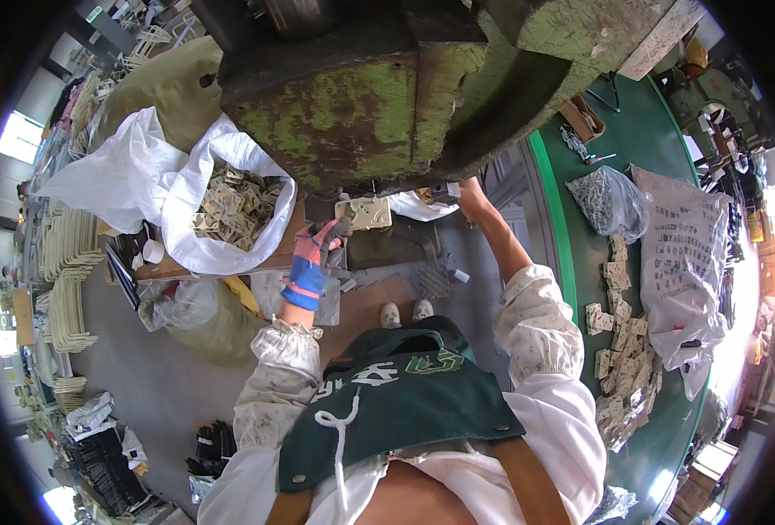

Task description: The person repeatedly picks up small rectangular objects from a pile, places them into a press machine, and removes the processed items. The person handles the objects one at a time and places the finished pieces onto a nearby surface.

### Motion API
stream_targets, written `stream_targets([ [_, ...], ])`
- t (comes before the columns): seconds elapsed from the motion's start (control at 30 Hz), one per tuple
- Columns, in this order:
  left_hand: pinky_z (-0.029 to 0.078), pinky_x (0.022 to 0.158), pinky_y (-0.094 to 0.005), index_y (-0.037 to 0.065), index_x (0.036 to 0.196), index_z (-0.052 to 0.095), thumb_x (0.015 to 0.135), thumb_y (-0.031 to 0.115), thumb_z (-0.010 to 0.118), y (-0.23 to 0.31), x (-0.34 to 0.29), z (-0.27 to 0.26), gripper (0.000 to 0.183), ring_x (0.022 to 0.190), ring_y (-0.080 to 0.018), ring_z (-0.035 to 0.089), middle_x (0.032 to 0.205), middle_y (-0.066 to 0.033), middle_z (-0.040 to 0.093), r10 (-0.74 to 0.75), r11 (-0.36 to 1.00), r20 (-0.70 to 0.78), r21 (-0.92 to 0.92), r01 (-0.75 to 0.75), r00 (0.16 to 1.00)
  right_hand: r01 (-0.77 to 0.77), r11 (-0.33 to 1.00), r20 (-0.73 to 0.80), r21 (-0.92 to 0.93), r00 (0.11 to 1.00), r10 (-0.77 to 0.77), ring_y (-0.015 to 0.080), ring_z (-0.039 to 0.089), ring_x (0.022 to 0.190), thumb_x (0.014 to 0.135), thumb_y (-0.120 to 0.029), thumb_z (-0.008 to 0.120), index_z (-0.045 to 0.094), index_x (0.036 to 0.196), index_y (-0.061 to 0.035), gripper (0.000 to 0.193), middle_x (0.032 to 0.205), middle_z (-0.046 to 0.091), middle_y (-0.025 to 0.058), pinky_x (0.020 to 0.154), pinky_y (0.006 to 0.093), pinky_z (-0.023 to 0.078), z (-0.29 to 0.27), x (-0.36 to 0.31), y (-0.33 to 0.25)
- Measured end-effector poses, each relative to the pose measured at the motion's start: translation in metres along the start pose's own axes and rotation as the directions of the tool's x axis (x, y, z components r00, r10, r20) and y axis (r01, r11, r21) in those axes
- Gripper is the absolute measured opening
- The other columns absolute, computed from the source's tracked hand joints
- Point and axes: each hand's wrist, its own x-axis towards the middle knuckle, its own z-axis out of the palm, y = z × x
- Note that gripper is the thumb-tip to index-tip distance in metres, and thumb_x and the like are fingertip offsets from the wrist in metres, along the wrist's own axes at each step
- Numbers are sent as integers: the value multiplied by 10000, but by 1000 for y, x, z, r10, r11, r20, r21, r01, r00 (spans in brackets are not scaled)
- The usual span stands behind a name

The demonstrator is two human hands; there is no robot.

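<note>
My left hand, in a pink and blue work glove with dark fingertips, is closed on the near left edge of a cream-coloured metal plate. The plate has small holes and lies under the front of a large green press with flaking paint. My bare right hand reaches up beside a small grey block below the press's right side. Its fingers are mostly hidden there, so I cannot tell whether they hold anything.
An open white sack full of similar plates stands left of the press. On the right, a green table bears loose plates, a clear bag of small metal parts and a flat white sack. A foot pedal lies below.
</note>
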Motion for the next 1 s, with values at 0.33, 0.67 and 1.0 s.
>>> stream_targets([
  [0.33, 321, 432, -179, 21, 885, 683, 791, 183, 659, 7, -1, 13, 189, 536, -34, 504, 720, 13, 627, 39, 992, -86, -120, -49, 996, 46, 999, 167, -17, 985, -42, 127, 626, 692, 803, -23, 660, 626, 888, 32, 106, 791, 650, 91, 642, 256, 529, 67, -40, -82],
  [0.67, 303, 393, -178, 38, 771, 677, 781, 203, 695, -1, 1, 17, 166, 463, -30, 489, 629, 13, 602, 258, 962, -185, -45, -271, 948, 2, 835, -25, -550, 1000, -19, 167, 633, 604, 772, -108, 712, 636, 823, 32, 166, 766, 655, 106, 524, 278, 498, 130, -41, -113],
  [1.0, 389, 461, -201, 34, 766, 650, 772, 183, 717, -2, 7, 14, 164, 562, -76, 572, 655, -13, 607, 86, 985, -127, -141, -103, 988, 31, 890, -169, -455, 978, -120, 161, 646, 727, 809, -75, 675, 621, 983, 63, 228, 865, 658, 109, 646, 245, 520, 119, -76, -92],
])
